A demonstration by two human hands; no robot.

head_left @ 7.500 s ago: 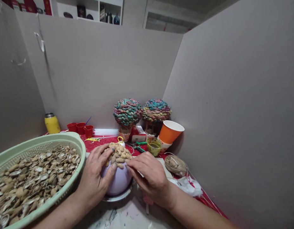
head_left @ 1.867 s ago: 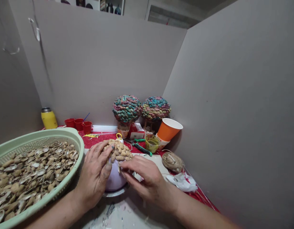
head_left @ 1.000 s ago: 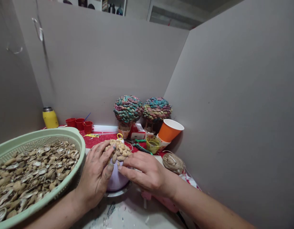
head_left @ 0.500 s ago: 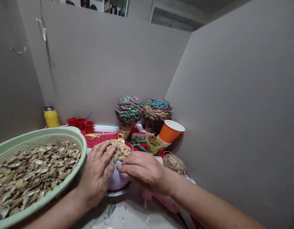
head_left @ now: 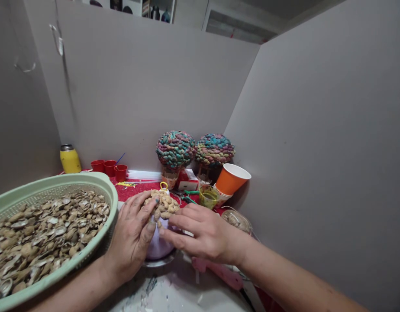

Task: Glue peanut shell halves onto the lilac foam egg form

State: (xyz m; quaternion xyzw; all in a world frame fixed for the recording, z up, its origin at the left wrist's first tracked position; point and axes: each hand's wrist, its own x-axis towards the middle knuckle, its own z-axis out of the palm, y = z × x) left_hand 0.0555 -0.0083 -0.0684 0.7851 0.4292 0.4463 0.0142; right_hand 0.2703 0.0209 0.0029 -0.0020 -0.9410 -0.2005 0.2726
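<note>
A pale purple ball sits on a metal dish, its top covered with stuck-on peanut shells and a small yellow loop. My left hand cups the ball's left side, fingers wrapped over the shells. My right hand reaches in from the right, its fingertips pressing on the ball's front just under the shells. I cannot see whether those fingertips pinch a shell.
A green basket full of peanut shells fills the left. Behind stand two shell-covered colourful balls, an orange paper cup, a yellow-green cup, red cups, a yellow jar, a twine ball. Grey partition walls enclose the table.
My right hand has slid left across the ball's front and lifted its wrist a little. My left hand has stayed on the ball.
</note>
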